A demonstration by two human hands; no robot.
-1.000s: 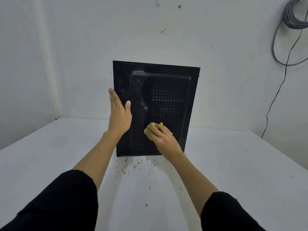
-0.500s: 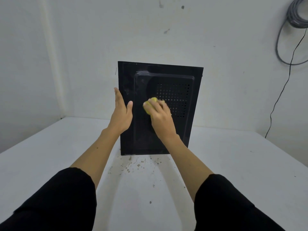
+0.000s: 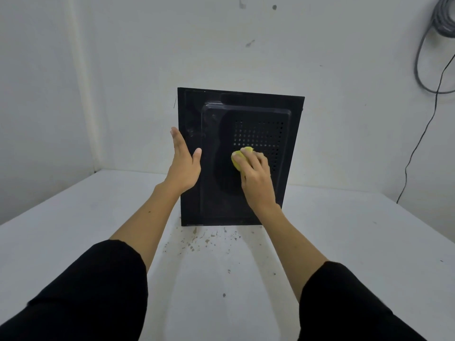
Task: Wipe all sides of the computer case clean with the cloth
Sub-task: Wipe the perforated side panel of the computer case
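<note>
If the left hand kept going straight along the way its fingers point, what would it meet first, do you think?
Probably nothing on the case: the left hand points up along the computer case's left edge, so the white wall behind comes first; depth is unclear.

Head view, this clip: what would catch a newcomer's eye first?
The black computer case standing upright mid-table against the pale wall, its perforated side panel facing the camera. On that panel the right hand presses a yellow cloth at the lower edge of the vent holes, while the left hand lies flat against the case's left edge. Brown specks dot the white table just before it.
</note>
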